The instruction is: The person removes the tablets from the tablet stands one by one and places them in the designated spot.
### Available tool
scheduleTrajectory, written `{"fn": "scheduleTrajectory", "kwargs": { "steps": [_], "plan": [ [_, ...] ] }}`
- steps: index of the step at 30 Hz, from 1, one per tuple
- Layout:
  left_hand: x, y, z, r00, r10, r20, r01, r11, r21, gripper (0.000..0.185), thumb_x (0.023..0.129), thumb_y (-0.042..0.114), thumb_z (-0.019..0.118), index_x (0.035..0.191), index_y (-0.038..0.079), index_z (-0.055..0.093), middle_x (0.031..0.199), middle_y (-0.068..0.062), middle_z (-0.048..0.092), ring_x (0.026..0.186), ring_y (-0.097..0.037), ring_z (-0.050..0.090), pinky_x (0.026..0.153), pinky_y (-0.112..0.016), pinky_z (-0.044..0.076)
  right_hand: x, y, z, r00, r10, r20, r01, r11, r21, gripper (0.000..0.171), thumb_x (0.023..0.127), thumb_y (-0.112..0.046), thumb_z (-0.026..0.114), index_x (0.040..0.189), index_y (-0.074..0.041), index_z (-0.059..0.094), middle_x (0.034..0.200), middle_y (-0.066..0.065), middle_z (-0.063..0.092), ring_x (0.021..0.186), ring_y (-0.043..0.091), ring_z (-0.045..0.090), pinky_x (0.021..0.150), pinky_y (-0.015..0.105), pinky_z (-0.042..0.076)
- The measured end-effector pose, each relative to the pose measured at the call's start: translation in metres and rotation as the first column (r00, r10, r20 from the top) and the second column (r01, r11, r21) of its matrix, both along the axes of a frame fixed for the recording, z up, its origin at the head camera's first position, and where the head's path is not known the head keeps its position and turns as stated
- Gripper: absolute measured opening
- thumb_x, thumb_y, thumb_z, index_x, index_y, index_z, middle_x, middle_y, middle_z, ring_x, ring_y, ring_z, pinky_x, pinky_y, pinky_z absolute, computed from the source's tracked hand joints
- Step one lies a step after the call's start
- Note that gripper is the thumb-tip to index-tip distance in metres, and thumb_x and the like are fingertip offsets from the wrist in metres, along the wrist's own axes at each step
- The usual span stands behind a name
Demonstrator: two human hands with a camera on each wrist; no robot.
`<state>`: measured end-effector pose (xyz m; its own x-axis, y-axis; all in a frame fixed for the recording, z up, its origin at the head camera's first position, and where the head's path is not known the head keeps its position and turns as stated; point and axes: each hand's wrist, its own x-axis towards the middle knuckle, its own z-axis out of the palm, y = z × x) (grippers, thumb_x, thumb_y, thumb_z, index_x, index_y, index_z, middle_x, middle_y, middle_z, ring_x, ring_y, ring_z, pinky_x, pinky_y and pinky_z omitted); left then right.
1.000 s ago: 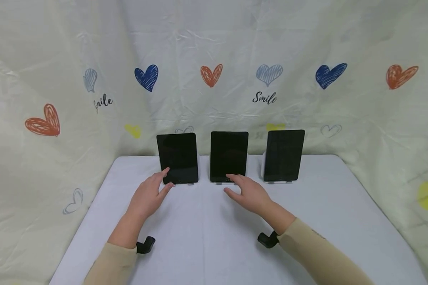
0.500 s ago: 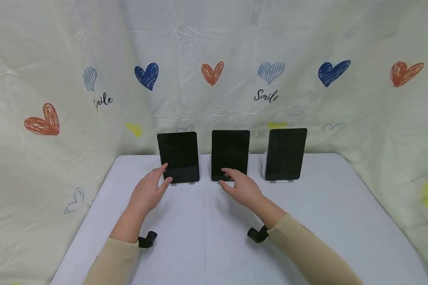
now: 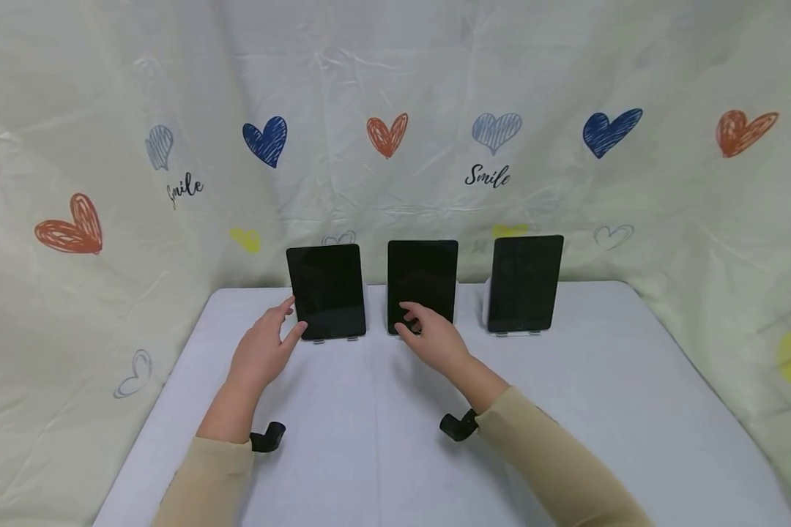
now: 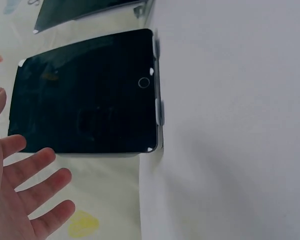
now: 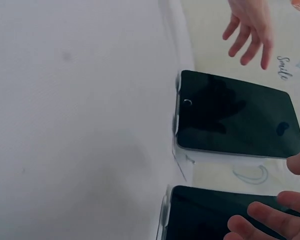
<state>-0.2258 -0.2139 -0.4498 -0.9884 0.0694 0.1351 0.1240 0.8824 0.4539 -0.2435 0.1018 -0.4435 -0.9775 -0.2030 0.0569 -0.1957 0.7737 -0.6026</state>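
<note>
Three black tablets with dark screens stand propped on small stands along the far side of the table. My left hand [image 3: 261,350] is spread in front of the lower left edge of the left tablet [image 3: 327,291]; its fingers are apart and nothing is in them. In the left wrist view, the left tablet's round home button [image 4: 144,83] shows near its bottom edge. My right hand [image 3: 433,338], thumb and fingers parted and holding nothing, overlaps the lower part of the middle tablet [image 3: 423,278]. The right tablet [image 3: 525,284] stands apart from both hands.
A white cloth covers the table [image 3: 369,454]. Behind it hangs a pale curtain [image 3: 395,66] printed with hearts and the word Smile. Clear stand lips [image 3: 517,334] hold the tablets' lower edges. A black wrist mount [image 3: 458,425] juts from beneath my right sleeve [image 3: 554,454].
My right hand has moved left and slightly away from me, across the middle tablet's lower part. My left hand has shifted a little left and farther from me. The tablets have stayed put.
</note>
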Motion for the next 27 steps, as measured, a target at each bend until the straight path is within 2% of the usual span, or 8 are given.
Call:
{"fn": "scheduleTrajectory", "kwargs": {
  "steps": [5,13,19,27],
  "plan": [
    [-0.005,-0.005,0.002,1.000,0.013,0.001,-0.013,1.000,0.003,0.068,0.102,0.047,0.048,0.157,0.013,0.027,0.145,-0.016,0.047,0.133,-0.037,0.043,0.106,-0.057,0.037,-0.004,-0.010,0.001,1.000,-0.011,-0.006,0.010,0.999,-0.033,0.050,0.098,-0.038,0.061,0.144,-0.022,0.050,0.123,0.000,0.064,0.105,0.017,0.062,0.082,0.038,0.053],
    [-0.011,-0.008,0.003,1.000,0.024,0.016,-0.025,0.999,0.030,0.073,0.101,0.056,0.044,0.157,0.014,0.026,0.147,-0.015,0.045,0.131,-0.037,0.045,0.105,-0.057,0.038,-0.006,-0.025,0.005,1.000,-0.004,-0.011,0.003,0.997,-0.075,0.052,0.098,-0.036,0.060,0.146,-0.019,0.048,0.119,0.001,0.064,0.100,0.017,0.063,0.078,0.036,0.054],
    [-0.020,-0.012,0.002,0.998,0.048,0.045,-0.051,0.997,0.060,0.068,0.102,0.047,0.048,0.158,0.014,0.025,0.148,-0.016,0.044,0.129,-0.036,0.048,0.104,-0.056,0.039,-0.012,-0.036,0.006,1.000,-0.004,-0.026,0.002,0.996,-0.086,0.052,0.099,-0.034,0.060,0.147,-0.019,0.048,0.114,-0.001,0.064,0.096,0.014,0.061,0.078,0.032,0.053],
    [-0.031,-0.014,0.001,0.996,0.057,0.069,-0.064,0.994,0.090,0.068,0.103,0.046,0.048,0.157,0.013,0.024,0.148,-0.014,0.043,0.132,-0.035,0.046,0.105,-0.055,0.038,-0.024,-0.052,0.012,0.999,0.003,-0.052,-0.006,0.998,-0.068,0.056,0.099,-0.033,0.061,0.150,-0.019,0.043,0.112,0.000,0.064,0.090,0.015,0.058,0.076,0.029,0.053]
  ]
}}
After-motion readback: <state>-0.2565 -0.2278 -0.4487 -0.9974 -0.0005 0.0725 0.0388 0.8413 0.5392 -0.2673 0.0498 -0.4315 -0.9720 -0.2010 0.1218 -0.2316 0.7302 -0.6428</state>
